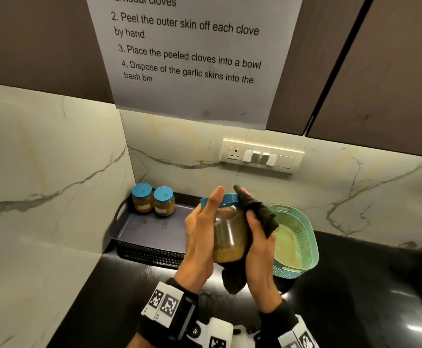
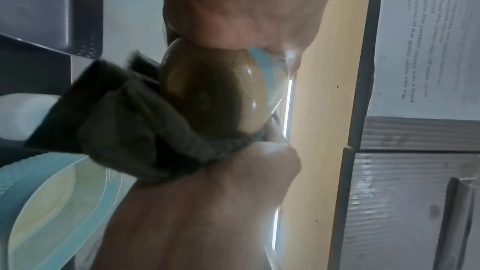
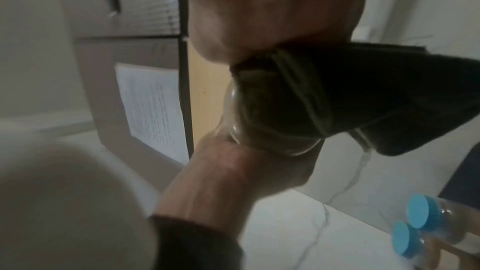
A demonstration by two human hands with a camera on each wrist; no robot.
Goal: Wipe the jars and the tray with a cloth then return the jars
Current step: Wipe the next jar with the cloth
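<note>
Left hand (image 1: 199, 237) grips the raised jar (image 1: 228, 237); right hand (image 1: 260, 249) clutches the dark cloth (image 1: 260, 212) against it. Only the head view shows the tray (image 1: 152, 229).

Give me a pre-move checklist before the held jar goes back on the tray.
1. Left hand grips the held jar: ok.
2. Lid on the jar: ok; tightness: cannot tell.
3. Right hand holds the cloth against the glass: ok.
4. Jar fully wiped: cannot tell.
5. Free floor on the tray beside the two jars: ok.
6. Tray wiped: cannot tell; specks show on its floor.
</note>
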